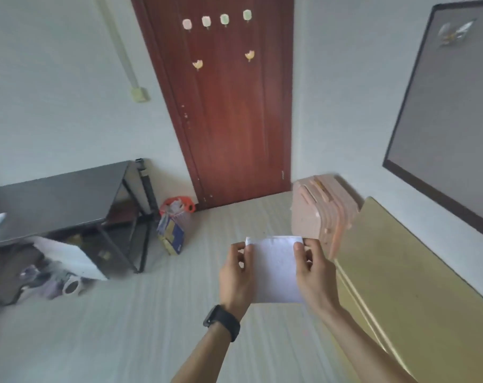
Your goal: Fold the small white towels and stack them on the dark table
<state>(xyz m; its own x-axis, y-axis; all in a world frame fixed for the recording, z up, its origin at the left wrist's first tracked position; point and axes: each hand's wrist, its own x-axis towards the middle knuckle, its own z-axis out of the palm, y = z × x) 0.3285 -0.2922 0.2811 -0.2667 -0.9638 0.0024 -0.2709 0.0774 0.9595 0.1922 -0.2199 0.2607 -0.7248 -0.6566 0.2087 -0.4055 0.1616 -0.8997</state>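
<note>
Two-handed, held small white towel [276,269] mid-air, side edges pinched by fingers [299,248] of left hand [235,277] and right hand [315,275]. Seemingly folded; needed carrying to dark table [55,194], far left of fingers.

Open floor [157,322] ahead; pink suitcase [322,214], yellow board [395,269] right

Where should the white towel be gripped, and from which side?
By its two upper corners, one hand from each side edge. The white towel hangs flat toward the camera, so both side edges are exposed; the left hand and right hand pinch it there.
</note>
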